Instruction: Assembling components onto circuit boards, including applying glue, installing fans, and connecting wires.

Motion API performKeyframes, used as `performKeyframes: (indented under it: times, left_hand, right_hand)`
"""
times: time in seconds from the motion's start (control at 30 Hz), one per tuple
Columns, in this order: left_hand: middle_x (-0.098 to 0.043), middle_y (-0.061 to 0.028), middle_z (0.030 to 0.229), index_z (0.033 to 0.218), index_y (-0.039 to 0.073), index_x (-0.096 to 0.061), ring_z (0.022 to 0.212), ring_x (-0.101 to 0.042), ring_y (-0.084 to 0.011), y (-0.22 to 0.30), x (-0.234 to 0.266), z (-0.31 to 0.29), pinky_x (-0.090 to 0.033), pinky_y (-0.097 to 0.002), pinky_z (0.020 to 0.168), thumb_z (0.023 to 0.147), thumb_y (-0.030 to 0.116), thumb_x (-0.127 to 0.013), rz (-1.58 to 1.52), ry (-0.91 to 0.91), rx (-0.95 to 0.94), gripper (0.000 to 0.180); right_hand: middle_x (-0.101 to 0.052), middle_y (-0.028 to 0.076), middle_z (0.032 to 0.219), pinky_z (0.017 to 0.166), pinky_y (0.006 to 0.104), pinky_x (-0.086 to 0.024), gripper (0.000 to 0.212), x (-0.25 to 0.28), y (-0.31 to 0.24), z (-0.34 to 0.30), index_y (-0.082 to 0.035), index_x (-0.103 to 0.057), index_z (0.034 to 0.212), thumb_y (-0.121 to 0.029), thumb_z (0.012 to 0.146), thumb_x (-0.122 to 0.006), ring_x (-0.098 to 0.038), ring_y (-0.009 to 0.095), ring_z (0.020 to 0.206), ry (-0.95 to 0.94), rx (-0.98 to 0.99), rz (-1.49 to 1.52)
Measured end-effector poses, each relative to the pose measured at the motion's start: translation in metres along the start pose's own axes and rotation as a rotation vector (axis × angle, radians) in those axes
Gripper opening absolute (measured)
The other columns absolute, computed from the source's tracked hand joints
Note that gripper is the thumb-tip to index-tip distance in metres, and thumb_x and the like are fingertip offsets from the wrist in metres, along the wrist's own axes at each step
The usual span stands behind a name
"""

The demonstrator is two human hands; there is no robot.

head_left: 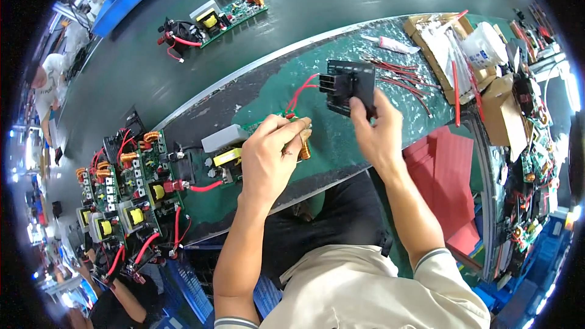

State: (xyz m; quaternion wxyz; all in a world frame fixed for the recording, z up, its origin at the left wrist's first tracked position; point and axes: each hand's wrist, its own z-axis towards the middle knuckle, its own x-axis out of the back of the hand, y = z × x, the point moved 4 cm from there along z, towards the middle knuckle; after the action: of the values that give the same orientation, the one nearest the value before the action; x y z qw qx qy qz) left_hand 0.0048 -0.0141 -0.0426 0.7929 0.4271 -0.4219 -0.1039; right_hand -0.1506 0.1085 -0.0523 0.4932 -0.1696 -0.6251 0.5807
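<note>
A green circuit board (247,127) lies on the bench before me, carrying a grey metal block (224,138), a yellow-wrapped transformer (227,157) and a copper coil (305,150). Over its right end my left hand (271,149) is closed, fingers pinched at the board; the exact grip point is hidden. My right hand (379,128) holds a black plastic panel (359,85) raised above the bench, thumb on the near side. A black socket block (329,83) sticks out from the panel's left. Two red wires (298,93) run from it down to the board beside my left fingers.
Several similar boards (131,189) stand bunched at the left. Another board (228,17) rests on the dark belt beyond. Loose wires (405,76), a tube (393,44), a cardboard box (432,55) and red sheets (442,183) are to the right. A co-worker's arm (125,295) shows lower left.
</note>
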Motion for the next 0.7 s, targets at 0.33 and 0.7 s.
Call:
performKeyframes:
  times: [0.33,0.7]
  left_hand:
    - [-0.067,-0.0107,0.087,0.104,0.002,-0.075,0.072,-0.067,-0.0199,-0.002,-0.005,0.015,-0.052,-0.0293,0.064,0.086,0.001,-0.070,0.114,-0.093,0.034,0.018]
    - [-0.066,-0.0093,0.086,0.104,0.004,-0.075,0.070,-0.067,-0.0188,-0.012,-0.008,0.020,-0.051,-0.0305,0.063,0.084,-0.003,-0.067,0.058,-0.020,0.018,0.023]
  right_hand:
    - [-0.067,0.015,0.089,0.070,0.0355,-0.051,0.034,-0.018,0.015,0.027,-0.001,-0.064,0.117,-0.014,0.086,-0.072,-0.063,0.030,0.069,0.006,0.326,-0.157]
    - [-0.070,0.006,0.084,0.062,0.0284,-0.046,0.020,-0.038,0.013,-0.006,0.003,-0.065,0.107,-0.011,0.093,-0.068,-0.054,0.006,0.072,-0.295,-0.071,0.197]
